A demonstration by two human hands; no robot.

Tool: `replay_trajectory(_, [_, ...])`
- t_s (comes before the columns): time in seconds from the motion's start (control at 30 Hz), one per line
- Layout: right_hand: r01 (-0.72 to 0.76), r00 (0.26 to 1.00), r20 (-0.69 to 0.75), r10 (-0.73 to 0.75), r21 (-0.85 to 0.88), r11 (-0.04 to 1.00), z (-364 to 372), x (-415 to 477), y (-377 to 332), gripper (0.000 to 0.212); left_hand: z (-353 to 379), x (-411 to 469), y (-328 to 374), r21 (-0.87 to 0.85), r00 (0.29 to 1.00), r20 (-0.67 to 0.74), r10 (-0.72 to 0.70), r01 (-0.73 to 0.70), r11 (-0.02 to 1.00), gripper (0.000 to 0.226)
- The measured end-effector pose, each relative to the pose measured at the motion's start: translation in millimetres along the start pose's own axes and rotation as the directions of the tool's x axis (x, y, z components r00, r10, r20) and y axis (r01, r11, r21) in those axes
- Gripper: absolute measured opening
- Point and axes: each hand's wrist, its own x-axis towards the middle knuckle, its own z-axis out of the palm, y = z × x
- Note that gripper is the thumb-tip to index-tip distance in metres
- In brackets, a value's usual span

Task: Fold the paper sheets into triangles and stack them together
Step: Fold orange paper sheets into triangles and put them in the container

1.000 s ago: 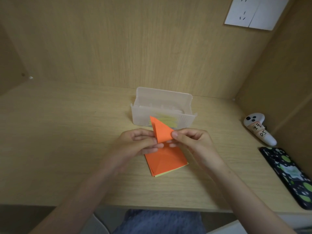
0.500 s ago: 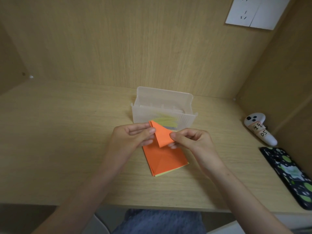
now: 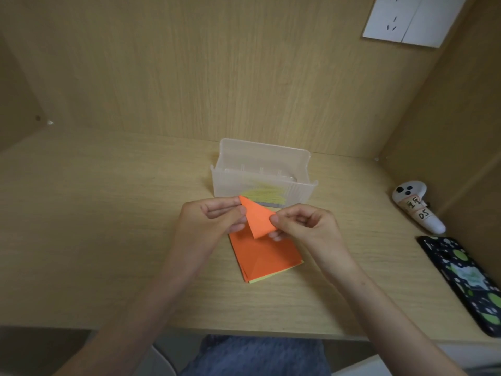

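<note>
Above the desk [image 3: 108,240], left hand [image 3: 208,223] and right hand [image 3: 303,226] pinching a folded orange paper triangle [image 3: 256,219], stack of orange sheets [image 3: 264,256] beneath, translucent box [image 3: 260,172] beyond.

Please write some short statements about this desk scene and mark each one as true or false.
1. The left hand and the right hand both pinch one orange folded paper. True.
2. Yellow paper shows through the plastic box. True.
3. The orange paper stack lies flat on the desk. True.
4. The plastic box stands nearer the person than the orange paper stack. False: it stands behind the stack, toward the back wall.
5. The white controller lies left of the hands. False: it lies at the right, near the phone.
</note>
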Motion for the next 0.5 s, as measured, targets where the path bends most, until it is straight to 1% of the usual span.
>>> replay_trajectory(0.13, [0.025,1.000,0.004,-0.026,0.067,0.997,-0.4,-0.4,-0.2,0.019,-0.5,-1.0,0.8,-0.001,1.000,-0.006,0.003,-0.003,1.000,0.012])
replay_trajectory(0.17, [0.019,1.000,0.009,-0.020,0.070,0.997,-0.5,-0.5,-0.4,0.020,-0.6,-1.0,0.8,-0.006,1.000,-0.010,0.001,-0.001,1.000,0.012])
replay_trajectory(0.3, [-0.014,1.000,0.023,0.013,0.071,0.997,-1.1,-0.2,-1.0,0.007,-1.0,-1.6,0.6,0.000,1.000,-0.006,-0.010,0.010,1.000,0.011])
replay_trajectory(0.5, [-0.023,0.999,0.031,0.021,0.067,0.997,-2.8,-0.8,-1.0,0.006,0.5,-1.1,0.8,-0.012,0.999,-0.006,-0.036,0.036,0.999,0.012])
